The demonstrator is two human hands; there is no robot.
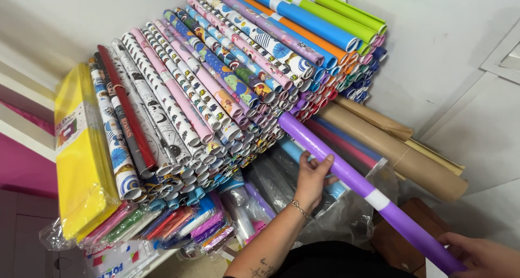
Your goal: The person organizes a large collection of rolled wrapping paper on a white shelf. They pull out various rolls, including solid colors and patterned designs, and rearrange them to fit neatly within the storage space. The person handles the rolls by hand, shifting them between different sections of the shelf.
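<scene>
Stack of paper rolls [227, 88]: on the shelf, ends toward the camera.
Flat packet [81, 153]: left of the stack, leaning against it.
Long roll [357, 183]: in front of the stack, one end touching it, other end at lower right.
Left hand [313, 178]: under the long roll, near its middle.
Right hand [482, 253]: at its near end.
Thick rolls [401, 150]: behind the long roll, right of the stack.
Wrapped bundles [179, 224]: below the stack.
</scene>
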